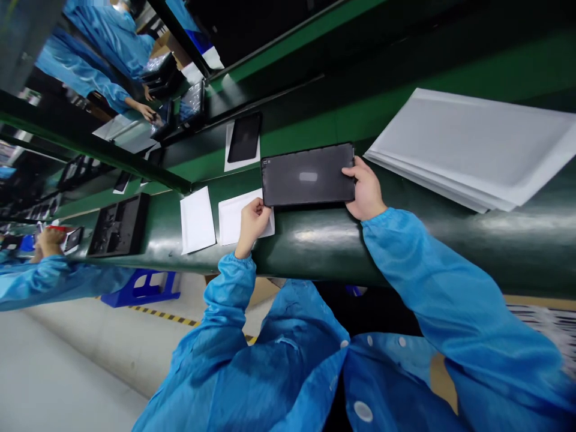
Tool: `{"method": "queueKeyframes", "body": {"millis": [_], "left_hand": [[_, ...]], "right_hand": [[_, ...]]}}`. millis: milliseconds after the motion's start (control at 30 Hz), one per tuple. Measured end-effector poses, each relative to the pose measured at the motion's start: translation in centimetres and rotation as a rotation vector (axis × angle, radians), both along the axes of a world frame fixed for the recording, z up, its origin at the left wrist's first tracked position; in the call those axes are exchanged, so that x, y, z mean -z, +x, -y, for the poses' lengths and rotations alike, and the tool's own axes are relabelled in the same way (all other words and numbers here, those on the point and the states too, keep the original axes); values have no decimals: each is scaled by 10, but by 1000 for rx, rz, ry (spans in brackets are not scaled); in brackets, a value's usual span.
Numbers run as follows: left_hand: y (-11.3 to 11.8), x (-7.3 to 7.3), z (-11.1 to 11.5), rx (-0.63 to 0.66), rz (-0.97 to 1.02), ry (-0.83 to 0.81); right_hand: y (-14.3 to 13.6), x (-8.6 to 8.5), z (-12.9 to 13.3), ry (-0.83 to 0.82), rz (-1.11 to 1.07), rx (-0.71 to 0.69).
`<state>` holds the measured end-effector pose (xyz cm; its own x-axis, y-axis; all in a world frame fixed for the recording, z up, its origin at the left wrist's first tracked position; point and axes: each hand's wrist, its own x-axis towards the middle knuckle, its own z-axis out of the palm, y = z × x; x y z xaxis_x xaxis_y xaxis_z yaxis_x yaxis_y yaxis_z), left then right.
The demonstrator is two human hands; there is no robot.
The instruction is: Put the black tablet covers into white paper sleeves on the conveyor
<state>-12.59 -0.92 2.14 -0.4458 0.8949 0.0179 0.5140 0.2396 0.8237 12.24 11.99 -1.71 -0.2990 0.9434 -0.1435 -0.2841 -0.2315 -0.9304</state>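
Note:
A black tablet (pixel 288 186), its back facing up with a small pale oblong mark in the middle, is held level between my two hands. My right hand (pixel 366 189) grips its right end, thumb on top and fingers underneath. At the lower left corner, my left hand (pixel 254 222) is closed with thumb and fingers pinching the edge. Partly beneath my left hand lies a white padded envelope (pixel 231 222) on the green work surface (pixel 315 246). Beyond the tablet, another dark tablet (pixel 244 138) rests on a white sheet.
A stack of large white sheets or envelopes (pixel 477 144) lies at the right. Further left are another white envelope (pixel 198 221) and a black tray (pixel 119 225). A green post (pixel 112 159) slants across the left. Co-workers in blue sleeves (pixel 54 273) work at the left and across.

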Motion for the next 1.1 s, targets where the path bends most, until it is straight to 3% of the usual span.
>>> {"method": "queueKeyframes", "body": {"millis": [300, 467, 767, 900, 1100], "left_hand": [[-1, 9, -14, -58, -73, 82], [0, 11, -12, -76, -89, 95], [7, -1, -11, -103, -117, 92], [15, -5, -11, -62, -128, 106], [37, -13, -14, 94, -69, 120]], "right_hand": [[1, 17, -3, 114, 176, 87], [-2, 10, 5, 126, 170, 31], [-6, -6, 13, 52, 59, -73], [-8, -11, 15, 38, 21, -163], [-12, -19, 27, 19, -112, -462]]}}
